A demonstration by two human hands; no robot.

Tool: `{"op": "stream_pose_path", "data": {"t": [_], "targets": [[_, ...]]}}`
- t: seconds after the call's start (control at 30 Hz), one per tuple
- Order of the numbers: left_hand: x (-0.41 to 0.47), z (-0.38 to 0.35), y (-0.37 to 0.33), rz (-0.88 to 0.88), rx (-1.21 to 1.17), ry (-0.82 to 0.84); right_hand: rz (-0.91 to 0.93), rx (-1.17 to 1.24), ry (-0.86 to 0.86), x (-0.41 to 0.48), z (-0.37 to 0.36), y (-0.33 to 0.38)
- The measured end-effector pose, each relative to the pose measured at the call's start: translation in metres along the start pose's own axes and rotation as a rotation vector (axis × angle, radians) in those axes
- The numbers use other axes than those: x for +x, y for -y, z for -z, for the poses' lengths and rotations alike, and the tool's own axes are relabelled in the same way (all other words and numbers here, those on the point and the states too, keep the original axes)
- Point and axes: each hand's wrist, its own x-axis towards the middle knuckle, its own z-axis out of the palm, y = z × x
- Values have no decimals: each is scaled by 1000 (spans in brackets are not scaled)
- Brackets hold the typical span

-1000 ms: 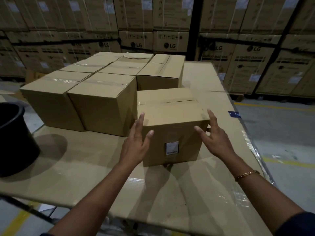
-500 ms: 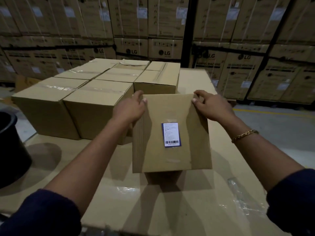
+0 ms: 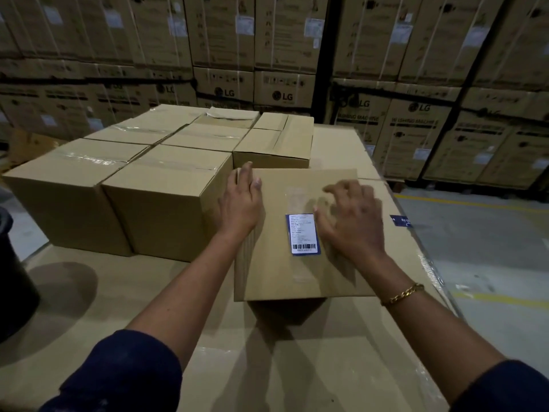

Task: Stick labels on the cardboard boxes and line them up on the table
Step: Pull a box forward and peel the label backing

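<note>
A cardboard box [image 3: 276, 275] stands near the table's front right with its labelled face turned up toward me. A white and blue barcode label [image 3: 303, 234] sits on that face. My left hand [image 3: 240, 203] lies flat on the box's upper left corner, fingers over the far edge. My right hand [image 3: 352, 221] hovers spread over the face just right of the label, blurred, holding nothing. Behind and to the left, several taped cardboard boxes [image 3: 160, 191] stand packed together in rows.
The table [image 3: 98, 316] is covered with brown cardboard and shiny tape. A black bucket [image 3: 12, 281] stands at its left edge. The right edge drops to a concrete floor [image 3: 487, 242] with yellow lines. Stacked cartons [image 3: 282, 55] wall the background.
The box was tipped so its labelled face now points up. My right hand left the far edge and moved onto the face beside the label. My left hand stays at the upper left corner.
</note>
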Motion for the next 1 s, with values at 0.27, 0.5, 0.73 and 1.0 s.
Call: {"op": "stream_pose_path", "data": {"t": [0.27,0.5,0.73,1.0], "targets": [[12,-3,4,7,3,4,-24,-10,221,-10,-15,46],[14,-5,3,10,19,1,12,-9,109,-11,-18,46],[15,-5,5,2,12,1,-10,31,31,-9,-17,48],[11,-4,3,-3,9,17,-10,17,67,-8,-16,46]]}}
